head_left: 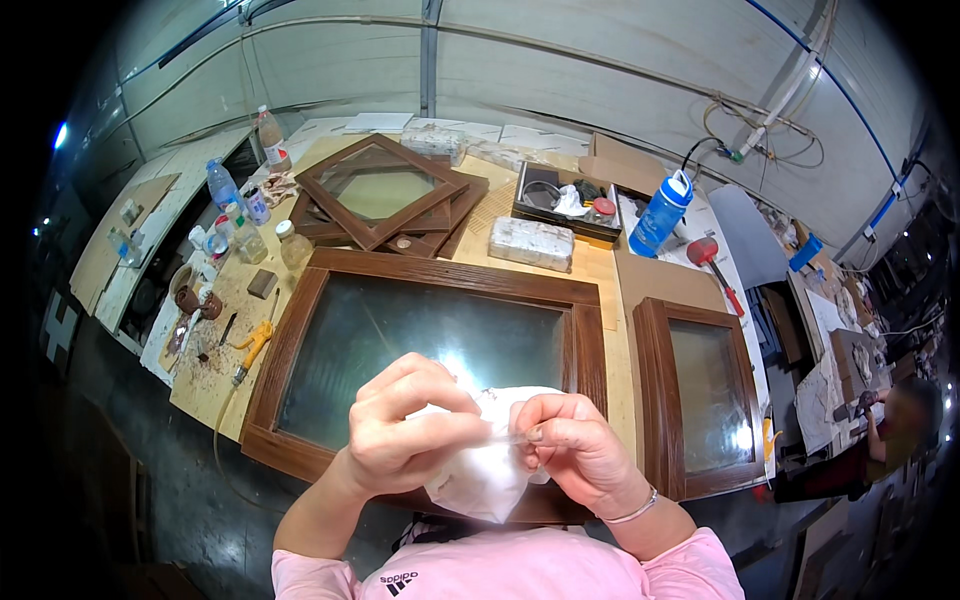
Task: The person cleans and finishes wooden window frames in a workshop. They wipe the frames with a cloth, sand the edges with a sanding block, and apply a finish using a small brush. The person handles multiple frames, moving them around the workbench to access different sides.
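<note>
Both my hands are raised close together over the near edge of a large brown wooden-framed glass panel [440, 279]. A crumpled white cloth [485, 490] hangs between them, covering part of the frame's front rail. My left hand [408, 425] is closed in a pinch at the cloth's upper left. With thumb and fingers pressed together, my right hand [580, 445] grips the cloth's right side. A thin pale strip spans the gap between the fingertips; whether it belongs to the cloth I cannot tell. Light glares off the glass behind my hands.
At right lies a narrower framed panel [652, 400]; smaller frames [340, 165] are stacked behind. A yellow air gun [256, 345], a wooden block [262, 283] and several bottles are at left. Beyond are a wrapped block [530, 243], blue bottle [660, 215] and red mallet [703, 252]. Another person [890, 440] works far right.
</note>
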### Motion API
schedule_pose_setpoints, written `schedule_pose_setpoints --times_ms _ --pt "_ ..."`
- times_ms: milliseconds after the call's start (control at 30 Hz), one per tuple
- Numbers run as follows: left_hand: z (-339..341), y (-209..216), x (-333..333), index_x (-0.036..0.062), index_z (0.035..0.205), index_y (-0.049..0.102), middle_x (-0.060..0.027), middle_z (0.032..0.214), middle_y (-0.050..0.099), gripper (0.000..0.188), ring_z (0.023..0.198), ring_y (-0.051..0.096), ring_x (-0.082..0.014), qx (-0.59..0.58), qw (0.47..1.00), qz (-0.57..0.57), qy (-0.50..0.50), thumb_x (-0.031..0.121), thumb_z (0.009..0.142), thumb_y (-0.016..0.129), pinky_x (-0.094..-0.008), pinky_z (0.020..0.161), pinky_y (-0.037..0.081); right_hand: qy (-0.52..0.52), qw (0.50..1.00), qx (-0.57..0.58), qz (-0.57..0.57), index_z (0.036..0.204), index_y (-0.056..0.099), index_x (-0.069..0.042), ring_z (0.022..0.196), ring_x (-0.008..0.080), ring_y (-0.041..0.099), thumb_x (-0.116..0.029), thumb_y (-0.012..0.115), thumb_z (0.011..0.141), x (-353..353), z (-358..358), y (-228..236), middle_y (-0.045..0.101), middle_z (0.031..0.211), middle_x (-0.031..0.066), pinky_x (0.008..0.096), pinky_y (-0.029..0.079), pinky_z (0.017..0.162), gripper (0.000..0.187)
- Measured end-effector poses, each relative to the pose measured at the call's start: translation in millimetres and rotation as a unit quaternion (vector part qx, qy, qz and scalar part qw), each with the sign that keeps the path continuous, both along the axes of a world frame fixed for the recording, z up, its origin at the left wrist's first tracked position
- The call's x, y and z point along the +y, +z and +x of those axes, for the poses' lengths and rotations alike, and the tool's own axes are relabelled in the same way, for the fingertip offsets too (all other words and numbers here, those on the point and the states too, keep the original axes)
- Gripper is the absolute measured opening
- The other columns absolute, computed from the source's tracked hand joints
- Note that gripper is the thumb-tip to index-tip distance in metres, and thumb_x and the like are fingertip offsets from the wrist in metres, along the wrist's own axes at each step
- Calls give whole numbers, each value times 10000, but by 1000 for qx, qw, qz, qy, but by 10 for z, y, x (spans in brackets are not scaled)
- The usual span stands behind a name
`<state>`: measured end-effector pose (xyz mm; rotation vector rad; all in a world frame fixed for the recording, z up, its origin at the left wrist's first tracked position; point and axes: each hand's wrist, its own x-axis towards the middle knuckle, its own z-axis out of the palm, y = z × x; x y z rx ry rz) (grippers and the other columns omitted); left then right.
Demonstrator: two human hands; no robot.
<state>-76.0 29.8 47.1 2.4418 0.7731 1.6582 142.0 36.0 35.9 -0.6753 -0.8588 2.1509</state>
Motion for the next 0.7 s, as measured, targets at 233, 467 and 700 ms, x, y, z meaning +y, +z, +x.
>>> schedule_pose_setpoints --times_ms 233,467,700 --pt "-5 -25 -27 41 799 646 -62 775 594 119 714 568 -210 5 999 8 38 92 765 748 -343 669 514 25 999 0 -19 831 638 18 669 132 559 -49 625 813 -7 -50 -21 597 801 56 250 474 631 70" --pt "-240 50 -49 20 821 558 -95 788 555 125 717 523 -215 0 996 -41 80 72 833 671 -343 692 501 87 994 26 -66 918 637 61 677 118 535 -44 614 862 -59 -173 -127 598 779 64 246 441 634 121" --pt "-871 151 -4 19 812 536 -60 806 519 154 727 488 -162 41 966 -238 92 116 898 619 -276 665 398 3 999 -29 -20 896 670 34 655 111 568 -11 634 845 -164 -185 -149 634 779 60 236 452 607 77"
